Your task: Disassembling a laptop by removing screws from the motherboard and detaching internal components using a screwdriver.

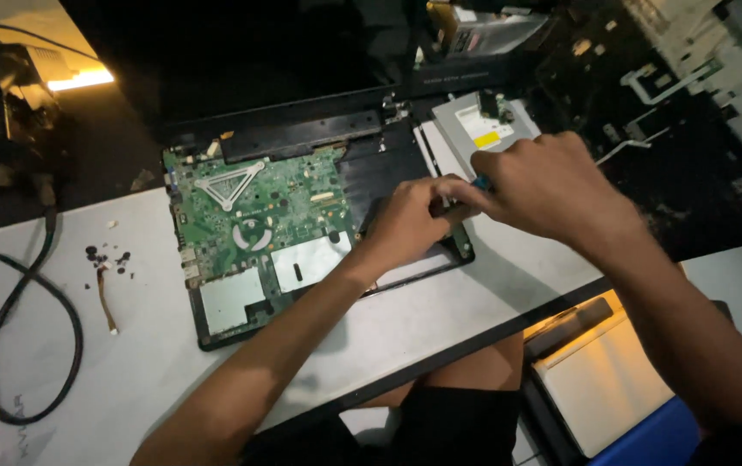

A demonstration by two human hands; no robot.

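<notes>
**Both hands meet at the right edge of the opened laptop**

The opened black laptop base (302, 250) lies flat near the middle of the white table (129, 371), turned a little askew, with its green circuit board (259, 220) bare on the left half and two silvery rectangular shields along the near edge. Your left hand (410, 226) rests on the right half of that base, fingers (453, 192) curled down and drawn close together against the dark frame; whether they pinch anything, you cannot tell. Your right hand (552, 190) comes in from the right and touches the left one, its fingers closed around a small blue-handled tool (481, 182), of which only a sliver shows between the two hands.

Just behind your right hand lies a flat grey metal drive with a white and yellow label (479, 125), touching the back right corner of the base. To the left of the base, well apart from your hands, a scatter of small dark screws (108, 257) sits on the table beside a short thin ribbon cable (106, 298). A thick black cable (17, 345) loops over the table's left end. A blue box (647, 431) sits lower right, below the table's edge.
</notes>
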